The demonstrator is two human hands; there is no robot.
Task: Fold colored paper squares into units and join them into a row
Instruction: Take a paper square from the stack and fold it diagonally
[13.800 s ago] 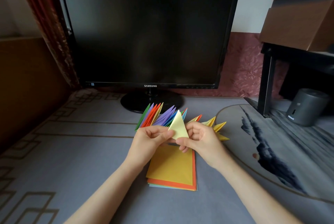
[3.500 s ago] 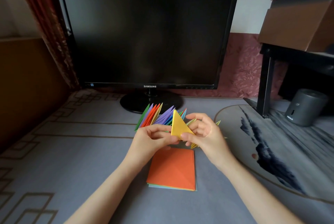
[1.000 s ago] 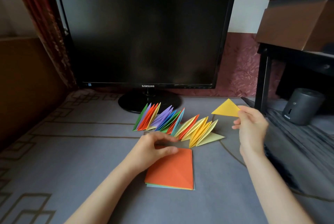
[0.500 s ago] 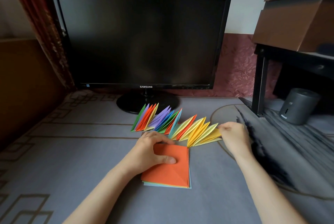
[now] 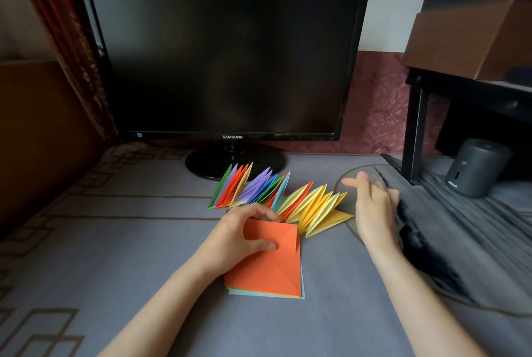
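The left hand (image 5: 241,238) grips the orange sheet (image 5: 273,264) on top of the stack of paper squares (image 5: 264,294), with its thumb pressed on the sheet's face and its fingers curled over the far edge. The right hand (image 5: 371,207) hovers just beside the yellow end of the row of folded units (image 5: 276,195), fingers loose and holding nothing. The row lies on the table (image 5: 115,241) between the stack and the monitor (image 5: 224,54), running from green at the left to yellow at the right.
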